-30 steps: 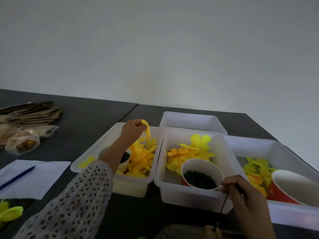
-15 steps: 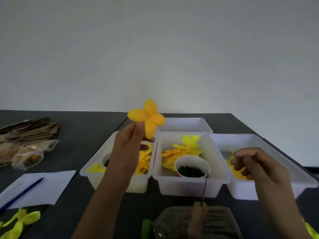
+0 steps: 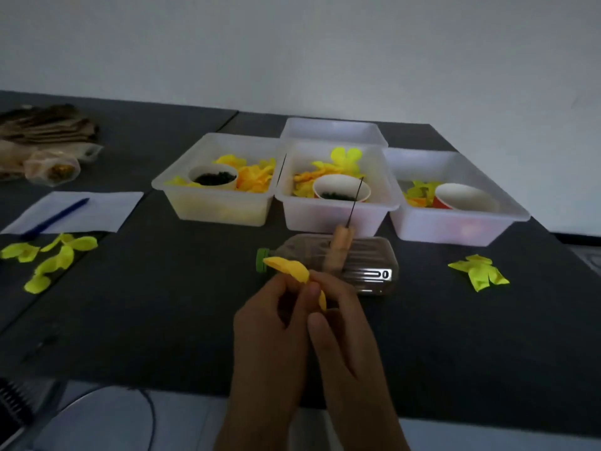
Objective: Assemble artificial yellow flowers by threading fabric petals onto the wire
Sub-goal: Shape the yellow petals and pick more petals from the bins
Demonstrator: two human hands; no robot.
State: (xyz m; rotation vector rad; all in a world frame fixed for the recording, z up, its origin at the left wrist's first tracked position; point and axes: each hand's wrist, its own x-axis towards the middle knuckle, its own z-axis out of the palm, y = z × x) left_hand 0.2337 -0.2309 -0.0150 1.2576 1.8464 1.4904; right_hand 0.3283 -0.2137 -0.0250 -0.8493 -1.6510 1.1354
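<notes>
Head | both hands' fingers (image 3: 313, 292) pinch folded fabric petal (image 3: 287, 270) | ribbed bottle (image 3: 367, 260) behind

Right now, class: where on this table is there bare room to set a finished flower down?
Bare dark table lies between the loose green petals, the bottle and both hands. Crowded: the three filled bins and the paper.

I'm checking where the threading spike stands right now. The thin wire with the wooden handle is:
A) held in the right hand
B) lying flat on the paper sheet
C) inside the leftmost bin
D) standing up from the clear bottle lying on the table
D: the wire rises from its wooden handle on the clear bottle; both hands pinch a yellow petal.
</notes>
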